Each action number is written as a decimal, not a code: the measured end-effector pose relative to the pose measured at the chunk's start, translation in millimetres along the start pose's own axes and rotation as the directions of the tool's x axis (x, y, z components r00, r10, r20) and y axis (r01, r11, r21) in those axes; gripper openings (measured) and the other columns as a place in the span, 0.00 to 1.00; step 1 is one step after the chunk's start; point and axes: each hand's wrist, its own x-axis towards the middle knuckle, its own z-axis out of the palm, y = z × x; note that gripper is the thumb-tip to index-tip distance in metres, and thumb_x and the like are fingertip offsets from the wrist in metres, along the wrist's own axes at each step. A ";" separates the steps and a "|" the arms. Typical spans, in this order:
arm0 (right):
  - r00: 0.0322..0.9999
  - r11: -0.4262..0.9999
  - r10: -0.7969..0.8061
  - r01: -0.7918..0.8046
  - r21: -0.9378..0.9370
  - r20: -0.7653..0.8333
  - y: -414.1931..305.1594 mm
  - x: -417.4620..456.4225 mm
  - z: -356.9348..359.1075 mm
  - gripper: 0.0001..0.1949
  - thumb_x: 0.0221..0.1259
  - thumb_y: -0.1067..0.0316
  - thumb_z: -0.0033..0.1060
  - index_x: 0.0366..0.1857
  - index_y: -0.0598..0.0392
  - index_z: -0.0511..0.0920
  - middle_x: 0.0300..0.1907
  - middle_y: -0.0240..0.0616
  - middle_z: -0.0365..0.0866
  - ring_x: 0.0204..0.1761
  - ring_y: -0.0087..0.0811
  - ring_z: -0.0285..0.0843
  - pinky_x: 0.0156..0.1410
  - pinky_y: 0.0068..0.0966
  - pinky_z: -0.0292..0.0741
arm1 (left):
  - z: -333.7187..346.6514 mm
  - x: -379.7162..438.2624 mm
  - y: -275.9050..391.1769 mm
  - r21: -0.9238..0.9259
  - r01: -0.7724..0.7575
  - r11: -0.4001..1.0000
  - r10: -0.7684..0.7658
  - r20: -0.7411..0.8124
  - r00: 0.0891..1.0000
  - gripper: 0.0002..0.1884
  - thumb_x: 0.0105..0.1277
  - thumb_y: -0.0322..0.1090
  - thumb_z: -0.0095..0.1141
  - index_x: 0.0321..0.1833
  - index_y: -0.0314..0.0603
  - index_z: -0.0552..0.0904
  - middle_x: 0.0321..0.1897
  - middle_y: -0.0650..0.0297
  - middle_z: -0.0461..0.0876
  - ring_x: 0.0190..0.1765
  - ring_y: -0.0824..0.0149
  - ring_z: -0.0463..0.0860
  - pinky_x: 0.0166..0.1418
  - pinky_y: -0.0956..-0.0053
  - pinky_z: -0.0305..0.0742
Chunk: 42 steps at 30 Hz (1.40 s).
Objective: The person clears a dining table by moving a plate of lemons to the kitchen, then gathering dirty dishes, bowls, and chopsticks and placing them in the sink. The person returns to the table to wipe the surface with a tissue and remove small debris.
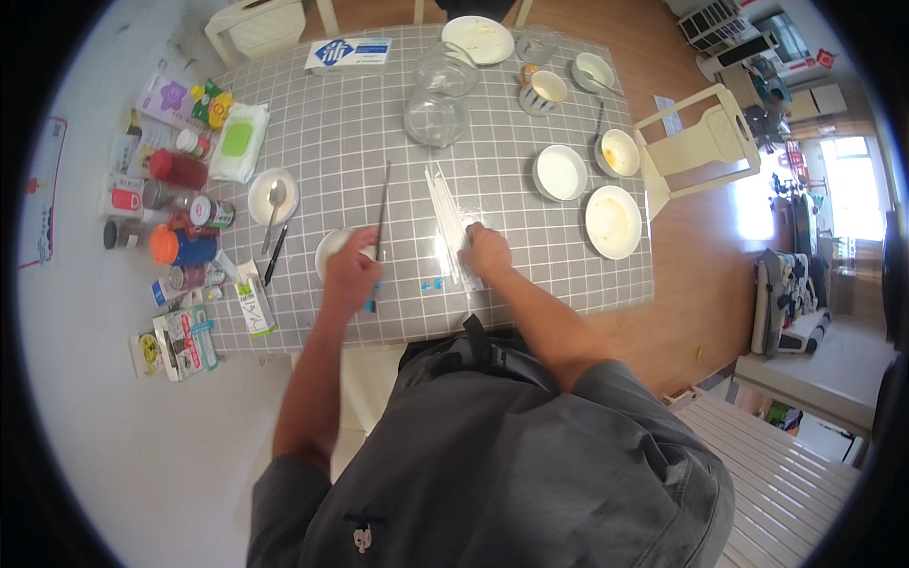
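Observation:
My left hand is over the right part of a white bowl, its fingers curled beside a thin dark stick; whether they grip it is unclear. A blue piece shows just below that hand. My right hand rests with bent fingers at the right edge of a bundle of thin white sticks lying on the tiled table; its fingertips are partly hidden. Small blue scraps lie between my hands, near the lower end of the bundle.
Left of me are a bowl with a spoon, a black pen, wet wipes and several jars. Clear glass jars stand beyond the sticks. Bowls, a plate and a mug stand at the right and back.

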 end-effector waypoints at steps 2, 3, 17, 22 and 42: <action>0.998 1.000 -0.016 0.016 0.009 -0.055 -1.3 -3.5 4.8 0.18 0.47 0.62 0.68 0.40 0.57 0.75 0.37 0.52 0.83 0.44 0.52 0.81 0.50 0.43 0.79 | 48.7 3.4 -17.1 -0.033 -0.013 0.999 0.012 -0.044 0.999 0.28 0.50 0.23 0.56 0.59 0.41 0.76 0.41 0.55 0.86 0.29 0.70 0.83 0.37 0.74 0.77; 0.994 0.999 -0.033 0.036 0.030 -0.103 0.3 -4.0 9.6 0.15 0.45 0.62 0.67 0.36 0.55 0.76 0.34 0.51 0.83 0.41 0.52 0.82 0.49 0.43 0.78 | 72.5 5.4 -31.9 -0.029 -0.009 1.000 0.007 -0.092 0.996 0.27 0.50 0.23 0.56 0.58 0.40 0.76 0.39 0.54 0.86 0.28 0.68 0.84 0.36 0.73 0.77; 0.945 0.883 -0.206 0.291 0.368 -0.253 47.0 63.3 -48.4 0.10 0.53 0.63 0.61 0.36 0.56 0.80 0.30 0.44 0.84 0.34 0.43 0.84 0.43 0.36 0.79 | 145.6 9.9 -48.2 0.165 0.115 0.980 -0.102 -0.086 0.991 0.28 0.52 0.27 0.59 0.60 0.39 0.72 0.36 0.50 0.83 0.33 0.54 0.83 0.44 0.61 0.77; 0.994 0.253 -0.109 0.038 0.967 -0.010 16.6 166.0 -129.0 0.07 0.61 0.72 0.51 0.40 0.60 0.77 0.29 0.39 0.80 0.26 0.28 0.79 0.28 0.19 0.74 | 143.9 -5.6 -26.2 0.106 0.145 0.984 -0.134 -0.108 0.985 0.30 0.55 0.30 0.62 0.63 0.39 0.70 0.40 0.52 0.82 0.40 0.55 0.84 0.47 0.62 0.77; 0.968 0.055 0.242 -0.077 0.995 0.061 -46.1 373.9 -170.2 0.11 0.64 0.70 0.42 0.40 0.68 0.72 0.24 0.49 0.79 0.19 0.31 0.77 0.16 0.17 0.68 | 166.7 -165.5 -7.4 -0.147 0.514 0.845 -0.533 -0.303 0.790 0.20 0.60 0.28 0.58 0.58 0.38 0.76 0.50 0.55 0.83 0.43 0.62 0.85 0.44 0.70 0.81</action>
